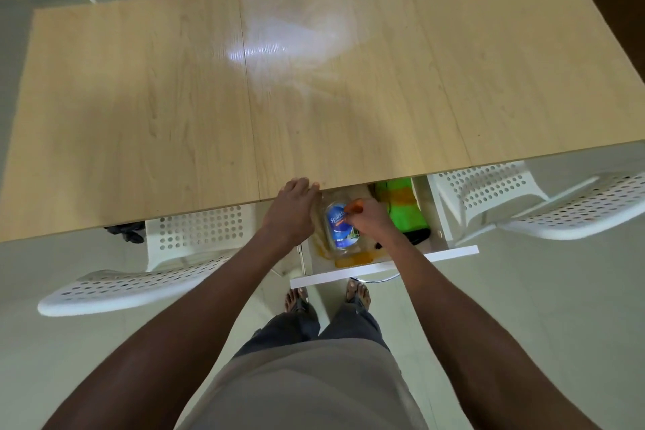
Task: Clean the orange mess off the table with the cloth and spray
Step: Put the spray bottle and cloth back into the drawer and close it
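1. The open drawer (432, 257) under the table's (174, 108) near edge is the landmark here. The spray bottle (338, 227) with the blue label lies on its side in the drawer's left half. The green cloth (401, 206) is folded in the right half, just beside the bottle.

2. The right hand (370, 220) is in the drawer, over the bottle. Its fingers curl at the orange trigger head (356, 208). They seem to pinch it, though the contact itself is partly hidden. I judge the step in hand to be handling the bottle at the drawer, most likely lifting it out.

3. The left hand (293, 206) rests at the table edge just left of the drawer, fingers straight on the wood, gripping nothing. Keep it there to steady the body.

4. To lift well, shift the grip from the trigger tip to the neck, so the bottle does not swing or spray inside the drawer.

5. Raise the bottle straight up, clear of the table edge above the drawer's back, then turn it upright.

6. Take the cloth next.

7. No orange mess shows on the tabletop beyond the drawer, only a pale glare. Orange smears do show on the drawer's floor near its front, beside the bottle.
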